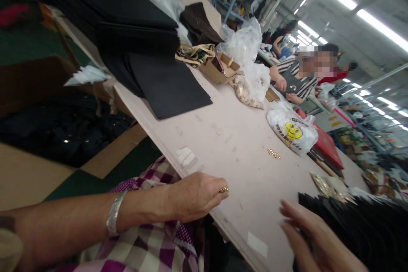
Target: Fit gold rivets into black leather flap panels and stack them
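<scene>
My left hand (199, 195) is closed above the table's near edge, with small gold metal pieces (224, 189) poking out between thumb and forefinger. Their exact kind is too small to tell. My right hand (306, 229) is at the lower right, slightly blurred, its fingers stretched out and apart with nothing visible in them. Right beside it stands a row of black sheet pieces (357, 225) packed closely together. A little pile of gold metal pieces (273, 154) lies on the pale table (236, 136), beyond both hands.
Black flat sheets (172, 85) are stacked at the left. Behind lie an open cardboard box (216, 72), a clear bag of small parts (250, 91), a smiley-face bag (293, 129) and a red case (328, 144). A co-worker (296, 72) sits across. A carton with black plastic (63, 123) stands lower left.
</scene>
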Demonstrator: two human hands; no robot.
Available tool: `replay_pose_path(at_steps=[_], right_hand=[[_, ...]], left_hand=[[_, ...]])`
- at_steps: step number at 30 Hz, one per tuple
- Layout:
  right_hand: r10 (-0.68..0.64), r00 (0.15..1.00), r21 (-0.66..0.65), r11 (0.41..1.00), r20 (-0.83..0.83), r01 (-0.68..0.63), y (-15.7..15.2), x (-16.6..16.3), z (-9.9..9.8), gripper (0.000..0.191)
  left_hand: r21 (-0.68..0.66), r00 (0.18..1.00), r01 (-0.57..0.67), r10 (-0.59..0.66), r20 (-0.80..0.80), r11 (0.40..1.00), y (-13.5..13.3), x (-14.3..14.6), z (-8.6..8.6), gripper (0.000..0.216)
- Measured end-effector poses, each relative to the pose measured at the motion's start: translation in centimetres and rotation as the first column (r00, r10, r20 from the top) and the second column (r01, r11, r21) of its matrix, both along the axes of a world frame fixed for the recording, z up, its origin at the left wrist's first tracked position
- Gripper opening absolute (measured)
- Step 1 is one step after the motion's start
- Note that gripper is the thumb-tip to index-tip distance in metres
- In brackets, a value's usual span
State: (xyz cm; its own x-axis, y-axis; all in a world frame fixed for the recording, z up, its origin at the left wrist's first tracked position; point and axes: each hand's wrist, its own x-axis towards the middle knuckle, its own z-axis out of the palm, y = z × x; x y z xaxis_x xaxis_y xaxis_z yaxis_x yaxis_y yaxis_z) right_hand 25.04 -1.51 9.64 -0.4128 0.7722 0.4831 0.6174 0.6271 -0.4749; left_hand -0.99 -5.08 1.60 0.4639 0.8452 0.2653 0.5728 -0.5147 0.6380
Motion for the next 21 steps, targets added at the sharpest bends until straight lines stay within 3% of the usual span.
replay_pose_path(at_steps=[4, 7, 10, 12, 14, 17, 19, 21], right_hand=[[0.345, 0.936, -0.045, 0.938, 0.062, -0.343, -0.9, -7.5, -3.1, 0.030], [0.484, 0.875, -0.088, 0.872, 0.003, -0.482, 0.4, -11.5, -4.8, 0.026], [0.550, 0.832, -0.213, 0.807, -0.069, -0.551, 2.1, -13.8, -6.0, 0.016], [0.464, 0.874, -0.314, 0.816, -0.143, -0.485, 3.6, -15.6, -6.5, 0.011], [0.341, 0.922, -0.362, 0.849, -0.181, -0.385, 5.5, -18.3, -7.0, 0.013], [0.319, 0.941, -0.274, 0.901, -0.110, -0.337, 8.9, -24.4, -7.7, 0.018], [0.365, 0.930, -0.154, 0.922, 0.039, -0.355, 11.1, -29.0, -8.3, 0.020], [0.391, 0.899, -0.057, 0.920, 0.199, -0.387, 12.6, -33.1, -8.8, 0.021]], left_hand=[[-0.014, 0.998, -0.052, 0.052, -0.034, 0.999, -0.6, -1.3, 0.1, 0.016], [-0.038, 0.994, -0.092, 0.090, -0.062, 0.995, -1.0, -2.9, -0.2, 0.012], [-0.093, 0.981, -0.194, 0.194, -0.018, 0.977, -1.6, -5.1, -0.8, 0.014], [-0.150, 0.949, -0.288, 0.303, 0.088, 0.946, -2.0, -6.6, -1.5, 0.020], [-0.350, 0.855, -0.333, 0.437, 0.279, 0.876, -2.5, -8.2, -2.3, 0.026], [-0.674, 0.573, -0.208, 0.647, 0.503, 0.709, -3.1, -10.5, -3.3, 0.030], [-0.749, 0.401, -0.186, 0.745, 0.533, 0.636, -3.4, -11.9, -3.7, 0.036], [-0.768, 0.278, -0.274, 0.812, 0.513, 0.579, -3.6, -13.4, -3.9, 0.039]])
